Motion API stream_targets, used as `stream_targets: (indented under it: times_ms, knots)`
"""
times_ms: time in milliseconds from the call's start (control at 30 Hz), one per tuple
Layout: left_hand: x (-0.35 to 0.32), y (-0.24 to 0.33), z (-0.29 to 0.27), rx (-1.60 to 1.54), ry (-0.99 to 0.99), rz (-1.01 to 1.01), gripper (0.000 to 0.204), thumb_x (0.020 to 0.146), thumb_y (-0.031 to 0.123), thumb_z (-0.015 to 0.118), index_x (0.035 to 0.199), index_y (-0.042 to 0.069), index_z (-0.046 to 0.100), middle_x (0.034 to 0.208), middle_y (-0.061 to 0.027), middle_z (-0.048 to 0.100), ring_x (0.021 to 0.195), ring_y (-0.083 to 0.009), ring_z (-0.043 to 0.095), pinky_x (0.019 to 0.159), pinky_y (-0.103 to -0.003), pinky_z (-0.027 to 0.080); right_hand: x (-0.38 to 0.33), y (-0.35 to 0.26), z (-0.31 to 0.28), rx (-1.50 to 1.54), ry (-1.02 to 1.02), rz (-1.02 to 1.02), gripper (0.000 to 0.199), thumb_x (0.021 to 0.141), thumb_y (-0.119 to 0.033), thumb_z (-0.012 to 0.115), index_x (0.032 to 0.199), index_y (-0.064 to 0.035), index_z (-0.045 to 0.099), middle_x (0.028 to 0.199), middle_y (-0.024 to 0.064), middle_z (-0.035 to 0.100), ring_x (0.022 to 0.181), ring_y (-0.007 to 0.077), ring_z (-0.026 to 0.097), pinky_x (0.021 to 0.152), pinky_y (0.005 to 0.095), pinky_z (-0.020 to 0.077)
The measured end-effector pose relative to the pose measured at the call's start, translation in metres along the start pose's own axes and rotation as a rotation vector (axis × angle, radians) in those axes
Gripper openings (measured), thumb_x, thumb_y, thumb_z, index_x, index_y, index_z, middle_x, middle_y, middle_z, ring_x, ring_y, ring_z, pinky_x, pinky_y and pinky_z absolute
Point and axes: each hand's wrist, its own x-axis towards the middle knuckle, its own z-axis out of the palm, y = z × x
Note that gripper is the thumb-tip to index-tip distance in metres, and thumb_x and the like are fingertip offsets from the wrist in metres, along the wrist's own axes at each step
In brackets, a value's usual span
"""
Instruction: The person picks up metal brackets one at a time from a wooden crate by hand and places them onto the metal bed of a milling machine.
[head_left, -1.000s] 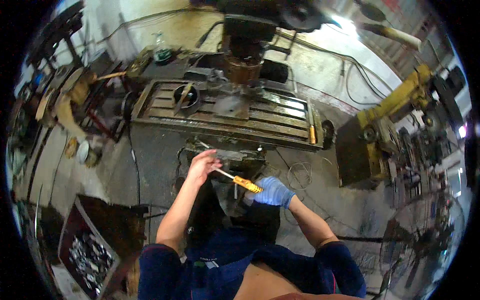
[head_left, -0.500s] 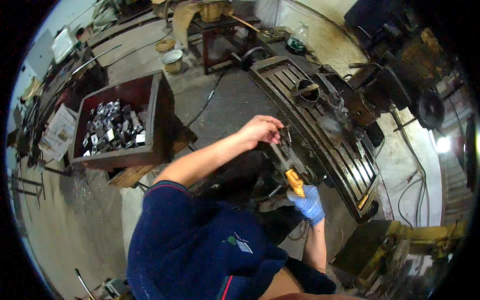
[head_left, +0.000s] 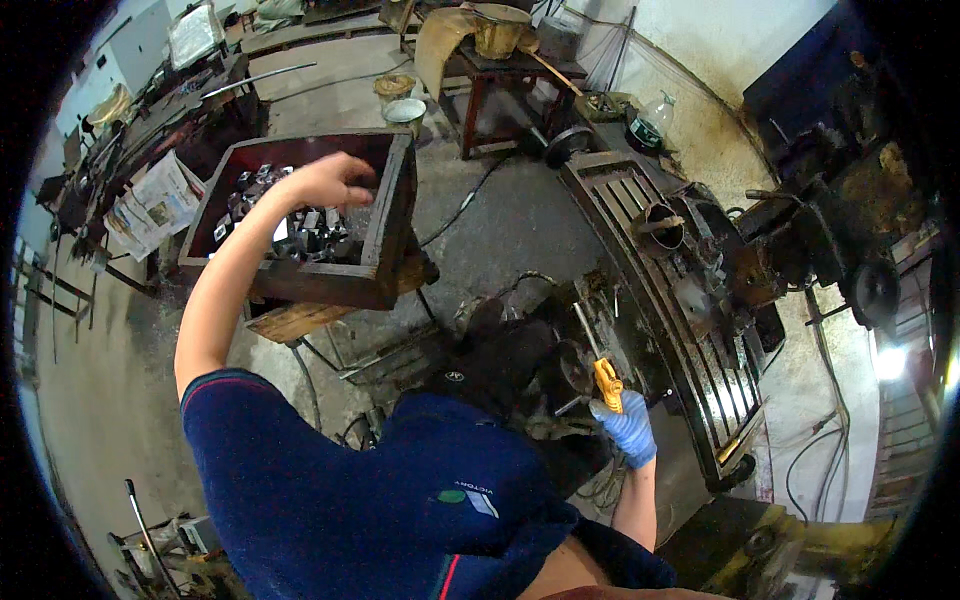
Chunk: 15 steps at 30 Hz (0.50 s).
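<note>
My bare left hand point(head_left: 332, 183) hovers over a dark wooden box point(head_left: 388, 212), its fingers apart and somewhat blurred, with nothing visible in them. Inside the box lie several small shiny metal blocks point(head_left: 318, 235), partly hidden by my hand and forearm. My right hand point(head_left: 630, 428), in a blue glove, is closed around the handle of a yellow air blow gun point(head_left: 607, 383). Its long thin metal nozzle points away from me, beside the dark, grimy bed of a machine. A small bright pin point(head_left: 616, 303) stands near the nozzle's tip.
A slotted machine table point(head_left: 690, 370) runs along the right, with a round metal cup point(head_left: 660, 228) on it. At the back are a dark bench point(head_left: 480, 110), a pale bucket point(head_left: 405, 115) and a clear bottle point(head_left: 652, 125). Newspaper point(head_left: 155, 208) hangs left of the box.
My left hand has moved left from near the blow gun's nozzle to above the box. The right hand still grips the blow gun. The view has shifted, so the surroundings appear farther right.
</note>
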Motion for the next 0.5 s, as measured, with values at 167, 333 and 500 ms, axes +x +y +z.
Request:
stream_targets:
  times_ms: [167, 333, 500]
  knots:
    - [0.036, -0.028, 0.035, 0.466, -0.236, 0.149, 0.041, 0.072, 0.025, 0.065, 0.104, 0.001, 0.057, 0.083, -0.0131, 0.064, 0.062, -0.0219, 0.063, 0.059, -0.033, 0.050, -0.011, 0.002, -0.003, 0.007, 0.031, 0.071, 0.026, 0.074, -0.026, 0.069, 0.069, -0.0044, 0.055, 0.057, -0.0046, 0.046, 0.053, 0.0050, 0.040, 0.048, 0.0236, 0.0326]
    - [0.050, -0.056, 0.066, 0.437, -0.289, -0.110, 0.040, 0.072, 0.033, 0.062, 0.100, 0.004, 0.060, 0.084, -0.0138, 0.063, 0.061, -0.0212, 0.064, 0.058, -0.033, 0.050, -0.018, 0.008, 0.006, 0.020, 0.091, 0.091, 0.026, 0.073, -0.026, 0.069, 0.070, -0.0036, 0.055, 0.058, -0.0038, 0.047, 0.054, 0.0054, 0.039, 0.048, 0.0240, 0.0324]
    - [0.063, -0.065, 0.074, 0.460, -0.250, 0.074, 0.044, 0.074, 0.041, 0.058, 0.104, 0.009, 0.060, 0.098, -0.0158, 0.062, 0.090, -0.0303, 0.059, 0.074, -0.039, 0.047, -0.020, 0.022, 0.004, -0.056, 0.109, 0.055, 0.028, 0.072, -0.026, 0.070, 0.077, -0.0013, 0.058, 0.059, -0.0029, 0.048, 0.055, 0.0068, 0.040, 0.049, 0.0256, 0.0344]
